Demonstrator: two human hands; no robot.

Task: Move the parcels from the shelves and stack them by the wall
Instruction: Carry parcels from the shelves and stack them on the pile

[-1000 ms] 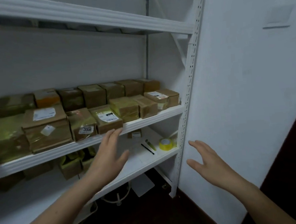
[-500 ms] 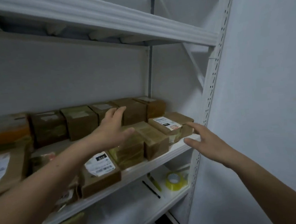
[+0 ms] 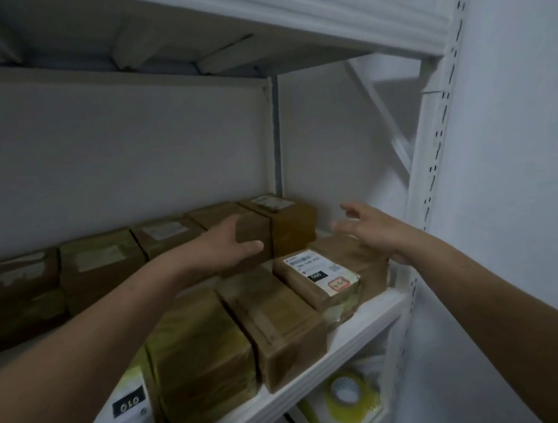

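1. Middle shelf (image 3: 352,334) carries two rows of parcels, back and front; upper shelf (image 3: 319,17) overhead.
2. End back parcel (image 3: 293,230) at the back row's right end, next back parcel (image 3: 252,234) touching its left side.
3. Left hand (image 3: 226,248) on next back parcel: fingers over the top, thumb on the front face.
4. Labelled front parcel (image 3: 315,279) before end back parcel; end front parcel (image 3: 361,257) on its right.
5. Right hand (image 3: 369,232) spread above end front parcel, apart from end back parcel.
6. Tape roll (image 3: 350,398) on the shelf below, right end.
7. Upright post (image 3: 437,160) right of the shelves, wall (image 3: 543,183) beyond.
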